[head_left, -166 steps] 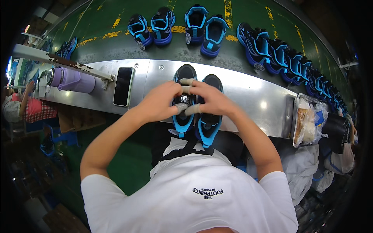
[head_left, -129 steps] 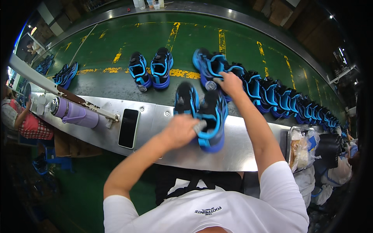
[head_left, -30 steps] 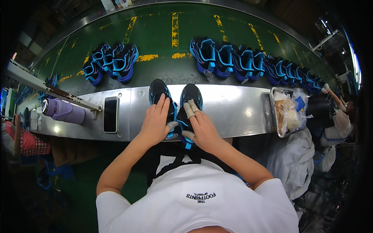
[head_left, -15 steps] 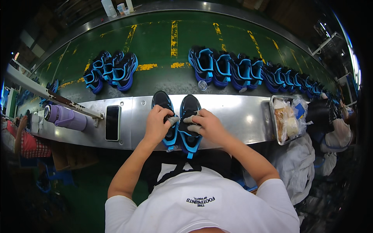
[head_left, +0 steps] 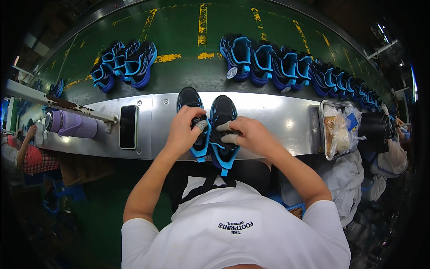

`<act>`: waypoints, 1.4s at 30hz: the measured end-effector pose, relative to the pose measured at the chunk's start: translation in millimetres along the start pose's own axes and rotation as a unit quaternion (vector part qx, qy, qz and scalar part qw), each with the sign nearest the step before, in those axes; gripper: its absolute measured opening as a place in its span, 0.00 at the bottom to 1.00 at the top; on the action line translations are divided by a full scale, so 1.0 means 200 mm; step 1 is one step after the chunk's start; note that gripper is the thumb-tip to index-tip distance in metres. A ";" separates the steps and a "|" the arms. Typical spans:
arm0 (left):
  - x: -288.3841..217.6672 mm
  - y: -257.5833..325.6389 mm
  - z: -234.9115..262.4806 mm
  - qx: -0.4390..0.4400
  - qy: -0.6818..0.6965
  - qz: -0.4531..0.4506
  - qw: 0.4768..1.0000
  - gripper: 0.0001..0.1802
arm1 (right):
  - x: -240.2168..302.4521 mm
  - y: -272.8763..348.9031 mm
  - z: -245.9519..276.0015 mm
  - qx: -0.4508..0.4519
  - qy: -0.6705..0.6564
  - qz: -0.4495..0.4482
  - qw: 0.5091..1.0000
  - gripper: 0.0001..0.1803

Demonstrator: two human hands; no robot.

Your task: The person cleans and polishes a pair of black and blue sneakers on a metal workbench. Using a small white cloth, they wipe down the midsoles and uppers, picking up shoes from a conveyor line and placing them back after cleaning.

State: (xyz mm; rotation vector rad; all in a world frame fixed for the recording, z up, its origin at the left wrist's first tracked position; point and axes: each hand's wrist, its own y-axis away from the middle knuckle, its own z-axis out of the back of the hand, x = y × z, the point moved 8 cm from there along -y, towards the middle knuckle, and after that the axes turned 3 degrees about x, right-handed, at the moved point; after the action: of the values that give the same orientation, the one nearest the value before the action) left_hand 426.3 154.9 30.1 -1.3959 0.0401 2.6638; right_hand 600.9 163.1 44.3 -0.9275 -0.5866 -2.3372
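Observation:
Two black and blue shoes lie side by side on the steel bench point(head_left: 277, 121), toes pointing away from me. My left hand point(head_left: 184, 131) rests on the left shoe point(head_left: 189, 99), fingers curled into its opening. My right hand point(head_left: 244, 132) grips the right shoe point(head_left: 223, 110) over its middle, with taped fingertips pressed at the tongue. Both heels overhang the bench's near edge.
A green conveyor belt point(head_left: 179, 31) runs behind the bench, carrying a group of blue shoes point(head_left: 125, 65) at left and a long row of blue shoes point(head_left: 286, 67) at right. A phone point(head_left: 128, 127), a purple bottle point(head_left: 71, 125) and a tray of packets point(head_left: 337, 130) sit on the bench. Another person point(head_left: 389, 148) works at right.
Earlier I set a pair on the belt and took another pair onto the bench. Over the last second both hands have slid down the shoes and closed on their middles.

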 end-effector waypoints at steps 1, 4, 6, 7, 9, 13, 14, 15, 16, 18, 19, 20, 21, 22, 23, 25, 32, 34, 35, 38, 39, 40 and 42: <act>0.02 -0.01 0.01 0.003 0.001 0.003 1.000 0.24 | -0.02 0.00 -0.01 0.002 -0.003 -0.002 1.000 0.18; 0.06 -0.03 -0.05 0.072 0.164 0.048 0.983 0.20 | -0.03 0.00 0.04 -0.003 -0.039 0.028 0.999 0.18; 0.05 -0.03 -0.06 0.038 0.101 0.048 0.993 0.20 | -0.04 0.01 0.05 0.037 -0.050 0.032 0.998 0.18; 0.03 -0.03 -0.05 0.005 0.037 0.046 0.998 0.19 | -0.04 0.01 0.03 0.075 -0.060 0.037 0.995 0.18; 0.00 0.00 -0.05 -0.015 0.051 0.050 0.997 0.16 | -0.06 0.01 -0.03 0.034 -0.065 0.044 0.996 0.18; -0.26 0.21 -0.03 -0.119 0.043 -0.087 0.988 0.06 | -0.12 0.02 -0.03 0.010 -0.023 0.006 1.000 0.18; -0.27 0.27 -0.12 -0.032 0.099 -0.023 0.994 0.05 | -0.11 0.02 -0.01 -0.003 -0.056 0.046 0.997 0.18; -0.25 0.34 -0.24 0.077 0.047 0.015 0.996 0.06 | -0.09 0.01 0.01 -0.015 -0.087 0.086 0.992 0.19; -0.22 0.40 -0.33 0.101 0.047 0.050 0.993 0.07 | -0.06 -0.01 0.02 0.038 -0.100 0.044 0.993 0.20; -0.16 0.44 -0.49 0.124 0.048 0.088 0.987 0.07 | 0.00 0.00 -0.03 0.056 -0.059 0.089 0.993 0.20; -0.15 0.43 -0.50 0.066 0.005 0.060 0.996 0.08 | 0.03 0.02 -0.05 0.068 -0.017 0.130 0.989 0.19; -0.15 0.43 -0.50 0.007 -0.039 0.031 0.999 0.09 | 0.03 0.04 -0.05 0.049 -0.008 0.151 0.987 0.16; -0.11 0.42 -0.53 0.007 -0.039 0.034 0.999 0.09 | -0.02 0.05 -0.05 0.051 -0.009 0.151 0.987 0.16; -0.08 0.42 -0.54 0.002 -0.073 0.036 0.997 0.09 | -0.09 0.07 -0.06 0.067 -0.044 0.152 0.985 0.15; -0.05 0.42 -0.55 -0.003 -0.108 0.038 0.993 0.10 | -0.13 0.09 -0.06 0.083 -0.079 0.152 0.982 0.15; -0.05 0.42 -0.56 -0.029 -0.112 0.033 0.993 0.09 | -0.12 0.10 -0.05 0.076 -0.070 0.141 0.985 0.14; -0.18 0.43 -0.56 0.078 0.062 0.069 0.993 0.11 | -0.07 0.18 -0.02 0.009 0.050 0.186 0.981 0.12; -0.23 0.44 -0.57 0.131 0.174 0.182 0.959 0.11 | -0.12 0.21 0.06 0.088 -0.120 0.139 0.979 0.20; -0.21 0.47 -0.64 0.182 0.282 0.289 0.897 0.11 | -0.15 0.22 0.08 0.087 -0.121 0.140 0.979 0.20; -0.27 0.44 -0.71 0.146 0.429 0.301 0.839 0.14 | -0.18 0.25 0.11 0.097 -0.123 0.129 0.979 0.20; -0.26 0.45 -0.74 0.144 0.474 0.320 0.807 0.14 | -0.16 0.26 0.10 0.098 -0.124 0.130 0.979 0.20; -0.25 0.44 -0.77 0.158 0.459 0.338 0.806 0.15 | -0.15 0.26 0.11 0.059 -0.051 0.104 0.992 0.19; -0.25 0.45 -0.80 0.139 0.496 0.330 0.791 0.16 | -0.17 0.28 0.14 -0.024 0.047 0.079 0.995 0.17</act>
State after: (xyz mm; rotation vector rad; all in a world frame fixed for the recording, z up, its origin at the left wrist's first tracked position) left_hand 574.1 46.6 -23.1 -2.8186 1.1385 1.7446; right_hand 671.5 147.9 48.7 -0.8476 -0.4048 -2.2469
